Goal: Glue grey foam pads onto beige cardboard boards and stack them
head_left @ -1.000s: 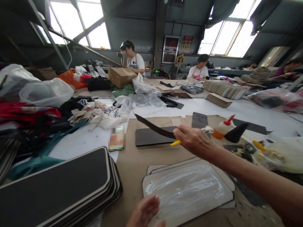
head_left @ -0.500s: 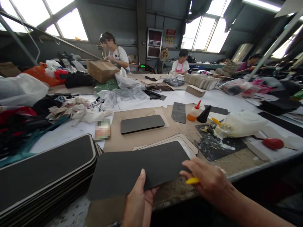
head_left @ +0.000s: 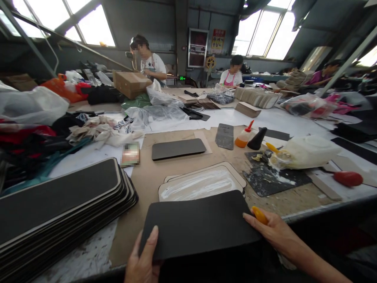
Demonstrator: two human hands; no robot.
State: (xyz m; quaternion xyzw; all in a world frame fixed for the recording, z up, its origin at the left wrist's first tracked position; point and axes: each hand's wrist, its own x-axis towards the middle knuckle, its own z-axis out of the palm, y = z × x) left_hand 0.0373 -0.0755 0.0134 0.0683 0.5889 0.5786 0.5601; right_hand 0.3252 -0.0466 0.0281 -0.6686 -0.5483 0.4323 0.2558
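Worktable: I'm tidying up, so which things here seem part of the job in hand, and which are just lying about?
Likely job:
- dark panel, in left hand and right hand
- yellow handle, also right hand
- white-streaked board

Probably lying about:
- cardboard box
- orange bag

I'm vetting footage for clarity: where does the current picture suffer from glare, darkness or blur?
Head view: the left window and right window glare nearly white; head view: it is almost black beneath the table; head view: the left hand, right hand and their dark sheet look fairly sharp; head view: pixelation, not blur, hides a small item.
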